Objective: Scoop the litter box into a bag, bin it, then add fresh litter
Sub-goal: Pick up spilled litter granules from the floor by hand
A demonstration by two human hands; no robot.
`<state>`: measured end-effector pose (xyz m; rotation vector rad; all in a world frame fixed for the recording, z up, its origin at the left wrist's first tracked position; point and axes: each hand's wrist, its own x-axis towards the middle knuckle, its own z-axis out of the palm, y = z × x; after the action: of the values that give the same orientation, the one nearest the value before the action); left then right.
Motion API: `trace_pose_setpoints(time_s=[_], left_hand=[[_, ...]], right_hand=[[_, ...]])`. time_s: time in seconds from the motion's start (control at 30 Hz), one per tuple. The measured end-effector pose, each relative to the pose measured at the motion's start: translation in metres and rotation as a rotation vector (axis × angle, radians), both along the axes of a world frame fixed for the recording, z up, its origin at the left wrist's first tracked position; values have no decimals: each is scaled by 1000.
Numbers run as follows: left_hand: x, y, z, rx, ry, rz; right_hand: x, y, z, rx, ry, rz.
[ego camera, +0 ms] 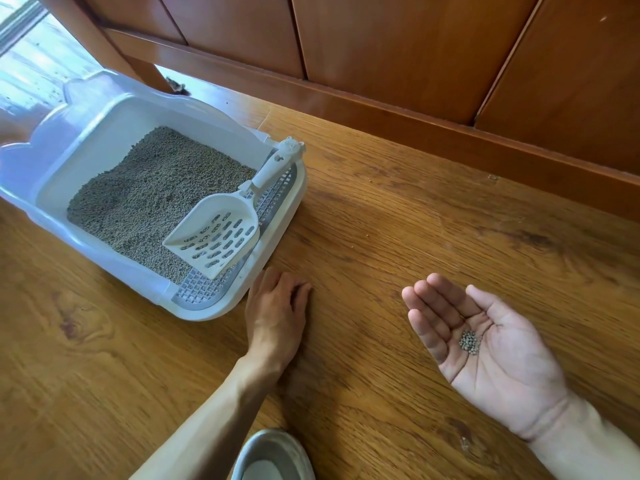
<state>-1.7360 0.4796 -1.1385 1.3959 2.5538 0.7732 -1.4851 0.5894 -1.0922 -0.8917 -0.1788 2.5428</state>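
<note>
A white litter box [52,174] with a high translucent rim sits on the wooden floor at the left, holding grey-brown litter [152,192]. A white slotted scoop [216,233] lies inside, its handle leaning on the box's right corner. My left hand [277,306] rests palm down on the floor, fingers together, right beside the box's near corner. My right hand [485,344] is held palm up over the floor to the right, with a small pile of grey litter pellets [470,341] lying in the open palm.
Wooden cabinet panels and a skirting board [450,133] run along the far side. A wooden furniture leg [149,74] stands behind the box. A grey slipper toe [273,459] shows at the bottom edge. A few stray crumbs lie on the floor [381,220].
</note>
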Motion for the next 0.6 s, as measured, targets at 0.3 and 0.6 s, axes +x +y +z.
trace_pose_setpoints(time_s=[0.3,0.6], left_hand=[[-6,8,-1,-67,291,-205],[-5,22,12,-174,346,-380]], right_hand=[[-1,3,6,-8,-83,-40],[-9,-1,20,-138,-119,-127]])
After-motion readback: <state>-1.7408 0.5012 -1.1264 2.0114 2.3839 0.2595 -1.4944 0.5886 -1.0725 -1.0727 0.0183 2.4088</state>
